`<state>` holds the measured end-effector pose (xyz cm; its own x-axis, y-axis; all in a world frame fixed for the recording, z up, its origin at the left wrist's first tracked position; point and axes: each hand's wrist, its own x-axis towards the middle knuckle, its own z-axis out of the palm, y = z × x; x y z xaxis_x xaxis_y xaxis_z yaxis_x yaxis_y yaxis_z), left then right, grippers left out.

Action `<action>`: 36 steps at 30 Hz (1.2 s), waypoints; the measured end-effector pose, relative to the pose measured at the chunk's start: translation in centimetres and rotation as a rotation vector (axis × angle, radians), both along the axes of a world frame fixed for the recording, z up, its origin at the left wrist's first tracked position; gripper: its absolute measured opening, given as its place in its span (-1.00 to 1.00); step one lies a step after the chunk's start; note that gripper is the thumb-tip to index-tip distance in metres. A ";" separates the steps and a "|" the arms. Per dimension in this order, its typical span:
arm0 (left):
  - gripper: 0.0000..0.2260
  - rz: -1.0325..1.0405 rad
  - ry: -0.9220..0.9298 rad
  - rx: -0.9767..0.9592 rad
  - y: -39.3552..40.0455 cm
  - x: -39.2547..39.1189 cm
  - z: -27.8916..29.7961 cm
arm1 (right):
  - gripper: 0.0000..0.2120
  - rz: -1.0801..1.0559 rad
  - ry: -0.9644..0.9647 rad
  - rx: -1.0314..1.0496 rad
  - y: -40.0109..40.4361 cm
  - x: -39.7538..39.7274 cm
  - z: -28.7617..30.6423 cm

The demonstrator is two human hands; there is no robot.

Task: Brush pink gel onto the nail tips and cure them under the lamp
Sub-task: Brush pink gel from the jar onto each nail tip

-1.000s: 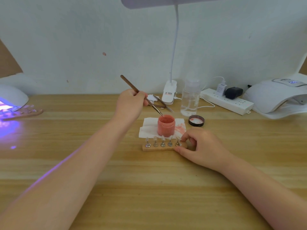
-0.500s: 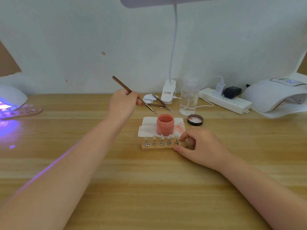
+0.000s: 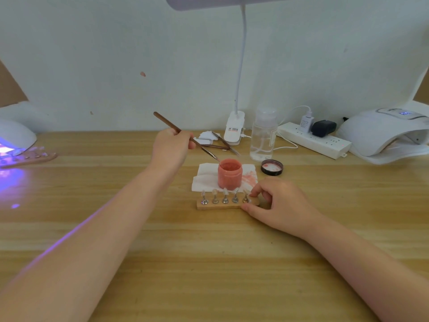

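An open jar of pink gel [image 3: 229, 174] stands on a white tissue [image 3: 204, 177]. My left hand [image 3: 170, 148] grips a brown brush [image 3: 162, 119] whose tip sits at the jar's left rim. In front of the jar lies a wooden holder [image 3: 222, 205] with several clear nail tips [image 3: 224, 192] on metal stands. My right hand [image 3: 278, 205] pinches the holder's right end. A lit curing lamp [image 3: 16, 138] glows purple at the far left, with another wooden holder [image 3: 30, 158] at its mouth.
The jar's black lid [image 3: 272, 167] lies right of the tissue. Behind stand a clear bottle [image 3: 263, 135], a clip desk lamp [image 3: 234, 131], cuticle nippers [image 3: 222, 145] and a power strip [image 3: 313, 140]. A second white curing lamp [image 3: 383, 131] sits at the far right.
My left hand drew the brush back from the jar to the left, and now has brought its tip back to the jar's rim. My right hand stayed on the holder.
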<state>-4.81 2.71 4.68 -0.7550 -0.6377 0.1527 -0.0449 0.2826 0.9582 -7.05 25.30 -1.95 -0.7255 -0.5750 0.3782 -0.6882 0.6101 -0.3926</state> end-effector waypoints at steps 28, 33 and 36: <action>-0.89 -0.036 0.271 0.187 0.4 1.5 0.7 | -0.74 0.012 -0.084 -0.118 0.1 0.1 0.2; -0.84 -0.157 0.341 0.264 1.8 3.4 -0.1 | -0.80 0.038 -0.116 -0.166 0.2 0.5 0.6; -0.83 -0.235 0.346 0.300 2.2 4.4 -1.4 | -0.85 0.069 -0.113 -0.154 0.2 0.6 0.7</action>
<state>-0.38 4.88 3.28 -0.8210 -0.5109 0.2549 0.3204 -0.0426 0.9463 -6.43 25.52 -1.27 -0.7291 -0.5665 0.3840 -0.6727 0.4898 -0.5546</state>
